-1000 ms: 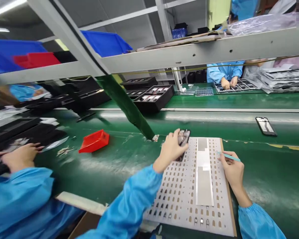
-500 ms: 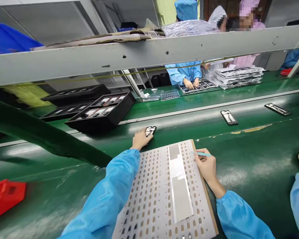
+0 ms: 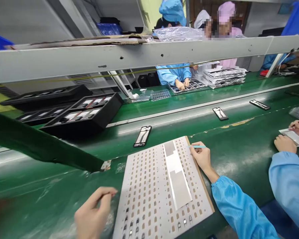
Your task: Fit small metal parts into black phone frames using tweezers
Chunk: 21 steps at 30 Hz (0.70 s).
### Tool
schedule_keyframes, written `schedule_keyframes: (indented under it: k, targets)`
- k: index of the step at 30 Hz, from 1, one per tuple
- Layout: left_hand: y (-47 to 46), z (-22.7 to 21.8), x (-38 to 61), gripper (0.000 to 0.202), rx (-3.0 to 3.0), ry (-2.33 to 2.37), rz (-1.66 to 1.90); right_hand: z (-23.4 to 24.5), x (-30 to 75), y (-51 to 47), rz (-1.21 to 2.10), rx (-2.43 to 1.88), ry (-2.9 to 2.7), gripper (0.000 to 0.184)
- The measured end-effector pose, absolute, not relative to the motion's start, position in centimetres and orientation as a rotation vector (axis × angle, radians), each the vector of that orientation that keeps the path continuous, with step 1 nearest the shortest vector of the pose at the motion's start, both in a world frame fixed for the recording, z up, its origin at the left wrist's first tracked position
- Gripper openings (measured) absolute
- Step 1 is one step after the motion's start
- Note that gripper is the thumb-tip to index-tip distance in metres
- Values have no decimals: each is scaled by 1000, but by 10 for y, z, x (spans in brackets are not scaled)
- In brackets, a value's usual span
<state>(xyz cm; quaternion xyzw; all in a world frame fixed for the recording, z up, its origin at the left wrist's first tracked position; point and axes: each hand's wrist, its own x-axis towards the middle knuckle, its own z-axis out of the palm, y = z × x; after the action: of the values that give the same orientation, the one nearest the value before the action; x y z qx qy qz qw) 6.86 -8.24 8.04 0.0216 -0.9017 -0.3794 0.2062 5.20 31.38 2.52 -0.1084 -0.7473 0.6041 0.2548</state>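
My right hand (image 3: 201,157) pinches light blue tweezers (image 3: 198,146) over the right edge of a pale board (image 3: 144,186). Rows of small tan cut-outs cover this board, some with small dark or metallic pieces in the nearer rows. A white sheet with two grey patches (image 3: 179,189) lies along its right part. My left hand (image 3: 93,212), slightly blurred, hovers left of the board with fingers curled and thumb close to the index finger; nothing shows in it. Beyond the board's far left corner, a phone frame (image 3: 142,136) rests on the green belt.
Two more phone frames, one nearer (image 3: 220,113) and one farther (image 3: 259,105), lie along the belt. Black trays (image 3: 99,119) stand at the far left, behind a slanting green bar (image 3: 45,142). A co-worker's hands (image 3: 286,142) are at right; another person works across the line. A grey beam (image 3: 139,54) spans overhead.
My left hand has let go of the phone frame and come back toward me, left of the board. My right hand still holds the tweezers at the board's edge. The view has swung right.
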Motion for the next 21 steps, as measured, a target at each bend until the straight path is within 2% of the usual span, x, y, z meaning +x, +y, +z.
schedule_keyframes:
  k: [3,7,9,15,21]
  targets:
    - [-103,59,85,26,414,-2423,-1248,24,50,317,1627,-319,-2017,39]
    - [-106,39,94,52,600,-2273,-1530,22,53,323,1639,-343,-2009,45]
    - [-103,35,95,57,604,-2186,-1676,23,55,326,1650,-358,-1999,51]
    - [-101,30,89,46,444,-1961,-1912,30,50,333,1658,-344,-1954,64]
    - [-99,22,90,43,423,-1827,-1990,32,55,334,1545,-341,-1966,66]
